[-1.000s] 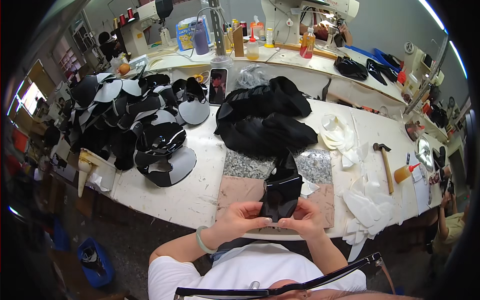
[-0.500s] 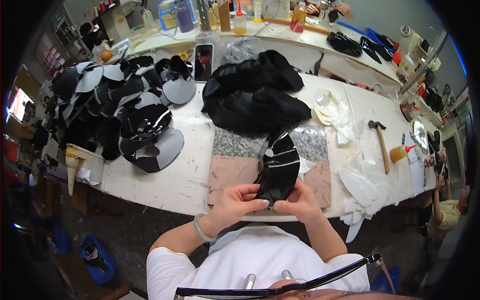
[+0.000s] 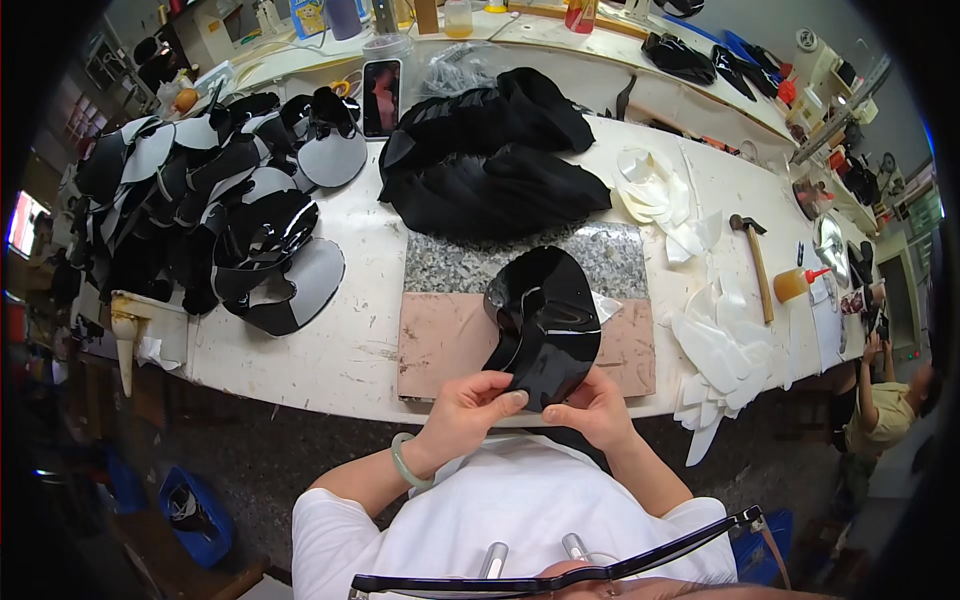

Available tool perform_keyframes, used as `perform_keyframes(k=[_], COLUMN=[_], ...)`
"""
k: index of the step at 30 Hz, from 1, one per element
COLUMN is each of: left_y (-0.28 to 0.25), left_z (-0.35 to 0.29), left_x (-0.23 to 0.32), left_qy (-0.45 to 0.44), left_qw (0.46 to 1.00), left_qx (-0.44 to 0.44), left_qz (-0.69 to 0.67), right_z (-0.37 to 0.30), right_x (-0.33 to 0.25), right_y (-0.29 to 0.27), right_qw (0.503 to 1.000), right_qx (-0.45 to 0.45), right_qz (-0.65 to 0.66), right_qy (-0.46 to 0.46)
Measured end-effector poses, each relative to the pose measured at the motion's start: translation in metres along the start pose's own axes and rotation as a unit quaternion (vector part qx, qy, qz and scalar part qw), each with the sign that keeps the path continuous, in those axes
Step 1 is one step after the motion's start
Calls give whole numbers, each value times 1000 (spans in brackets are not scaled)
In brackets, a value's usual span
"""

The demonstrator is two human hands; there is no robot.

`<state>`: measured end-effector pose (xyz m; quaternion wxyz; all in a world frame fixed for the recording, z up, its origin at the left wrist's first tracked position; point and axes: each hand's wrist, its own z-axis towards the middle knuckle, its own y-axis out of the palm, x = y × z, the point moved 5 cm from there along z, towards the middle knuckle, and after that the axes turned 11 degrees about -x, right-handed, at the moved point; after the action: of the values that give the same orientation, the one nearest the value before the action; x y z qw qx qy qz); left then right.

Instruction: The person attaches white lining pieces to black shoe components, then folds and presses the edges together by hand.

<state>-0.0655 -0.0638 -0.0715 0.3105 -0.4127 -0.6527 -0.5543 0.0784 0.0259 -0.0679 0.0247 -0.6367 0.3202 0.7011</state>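
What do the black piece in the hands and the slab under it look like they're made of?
Black piece: probably patent leather or glossy synthetic, since it mirrors light and curves limply. Slab: likely polished granite, speckled grey; its near half looks matte pinkish, material unclear.

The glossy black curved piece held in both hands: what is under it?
Under the glossy black curved piece lie a grey speckled stone slab and a pinkish-brown board on the white worktable. Where they meet is covered there. The left hand and right hand hold its lower edge.
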Motion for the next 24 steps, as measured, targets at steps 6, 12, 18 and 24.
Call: perform_keyframes(k=[6,12,18,24], left_y=[5,7,0,1], left_z=[10,23,40,61], left_x=[14,59,85,99], left_qy=[-2,-48,73,92], left_qw=[1000,994,993,995], left_qx=[-6,-96,-20,-26], left_qz=[-6,27,95,28], right_z=[3,28,58,77], right_x=[-10,-49,-66,-77], right_y=[4,4,2,-8], right_qw=[999,999,996,991], right_qx=[35,21,-21,-6], right_qz=[-21,24,59,65], right_qy=[-28,-42,-57,-117])
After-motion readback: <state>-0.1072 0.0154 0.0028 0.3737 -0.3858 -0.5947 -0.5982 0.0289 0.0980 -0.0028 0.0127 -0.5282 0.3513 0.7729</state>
